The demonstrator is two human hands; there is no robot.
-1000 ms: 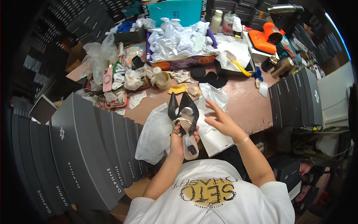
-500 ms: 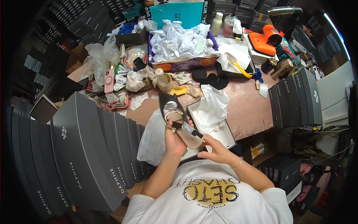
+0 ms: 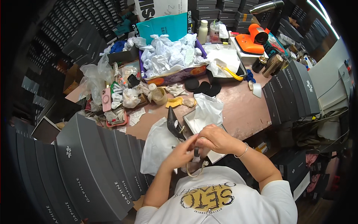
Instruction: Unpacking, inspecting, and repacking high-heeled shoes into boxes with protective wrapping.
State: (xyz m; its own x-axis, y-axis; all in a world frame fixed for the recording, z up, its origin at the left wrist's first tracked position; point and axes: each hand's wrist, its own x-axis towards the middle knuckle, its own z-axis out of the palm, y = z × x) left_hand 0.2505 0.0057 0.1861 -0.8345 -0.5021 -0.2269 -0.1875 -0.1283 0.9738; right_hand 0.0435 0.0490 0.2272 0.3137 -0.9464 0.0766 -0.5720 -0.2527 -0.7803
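A black pointed shoe (image 3: 173, 122) with gold-coloured trim lies in front of me, its toe pointing away over white tissue paper (image 3: 154, 149). Its middle is hidden under my hands, and a thin pale strap with a pearl (image 3: 206, 163) loops out near my shirt. My left hand (image 3: 182, 152) is closed at the fingertips by a short black strap (image 3: 196, 151). Right beside it, my right hand (image 3: 216, 138) has its fingers bent and pressed together, against the left fingertips. What lies inside the right fingers is hidden.
Beneath and beyond my hands is an open shoe box (image 3: 190, 120) with crumpled paper (image 3: 209, 108). Grey shoe boxes (image 3: 85, 164) stand at the left, more boxes (image 3: 294, 89) at the right. A purple box (image 3: 175, 75) of crumpled paper, a jar (image 3: 159, 96) and black round pads (image 3: 203, 88) lie behind.
The shoe has gone from my raised left palm to lower, closer to my body. My right hand has come across to meet the left, and both now close together over the shoe.
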